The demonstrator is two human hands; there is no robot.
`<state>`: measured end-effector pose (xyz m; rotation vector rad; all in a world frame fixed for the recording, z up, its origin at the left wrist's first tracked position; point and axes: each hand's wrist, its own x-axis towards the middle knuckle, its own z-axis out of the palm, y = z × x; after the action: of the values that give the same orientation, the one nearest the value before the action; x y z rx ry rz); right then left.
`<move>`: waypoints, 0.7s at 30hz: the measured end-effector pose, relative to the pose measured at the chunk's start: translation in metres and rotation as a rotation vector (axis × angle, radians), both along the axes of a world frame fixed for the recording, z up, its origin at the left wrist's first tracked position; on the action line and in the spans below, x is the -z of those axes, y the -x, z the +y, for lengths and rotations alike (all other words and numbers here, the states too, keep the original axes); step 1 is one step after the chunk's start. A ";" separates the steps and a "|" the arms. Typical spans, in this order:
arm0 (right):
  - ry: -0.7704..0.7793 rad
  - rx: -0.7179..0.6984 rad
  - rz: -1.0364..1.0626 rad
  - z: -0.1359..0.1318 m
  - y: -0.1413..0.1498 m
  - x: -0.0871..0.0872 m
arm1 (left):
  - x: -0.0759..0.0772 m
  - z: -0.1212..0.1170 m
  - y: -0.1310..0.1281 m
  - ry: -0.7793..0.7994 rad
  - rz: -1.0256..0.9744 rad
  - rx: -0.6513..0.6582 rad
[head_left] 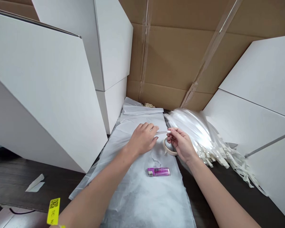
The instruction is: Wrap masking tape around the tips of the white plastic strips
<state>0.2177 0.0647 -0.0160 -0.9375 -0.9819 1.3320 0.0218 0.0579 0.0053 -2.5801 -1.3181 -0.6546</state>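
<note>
A thin, see-through strip (161, 132) stretches between my two hands above a sheet of white tissue-like paper (144, 202). My right hand (181, 144) pinches its whitish end between thumb and fingertips. The other end runs in under the curled fingers of my left hand (143, 138), which close loosely around it; the fingertips' exact hold is partly hidden. Just below my right fingers lies a roll of beige tape (166, 147), partly covered by that hand. Nearer to me, a purple lighter (158, 171) rests on the paper.
A bundle of clear, shiny strips with whitish ends (197, 129) lies to the right. White boxes (49, 85) stand at left, more white boxes (258, 104) at right, and a taped cardboard wall (175, 60) behind. Paper scraps (35, 183) lie on the dark tabletop (11, 177).
</note>
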 end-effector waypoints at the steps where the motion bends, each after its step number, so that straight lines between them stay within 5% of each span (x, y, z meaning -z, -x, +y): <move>1: 0.009 0.009 0.023 0.000 0.000 -0.001 | 0.000 0.001 0.001 0.005 0.020 -0.025; 6: -0.070 0.081 -0.032 0.003 -0.004 -0.005 | 0.003 0.005 0.002 0.072 0.058 -0.037; 14: -0.186 0.457 -0.273 0.017 -0.032 -0.003 | -0.003 0.013 0.002 -0.008 0.003 -0.035; 18: -0.418 0.273 -0.603 0.007 -0.024 -0.001 | -0.026 0.025 0.000 -0.202 0.038 0.073; 21: -0.669 0.040 -0.970 -0.007 -0.009 -0.002 | -0.064 0.036 -0.015 -0.376 0.130 0.199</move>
<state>0.2268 0.0577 -0.0137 -1.0466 -1.9663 0.3670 0.0373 0.0943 0.0692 -2.4102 -0.8145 -0.6782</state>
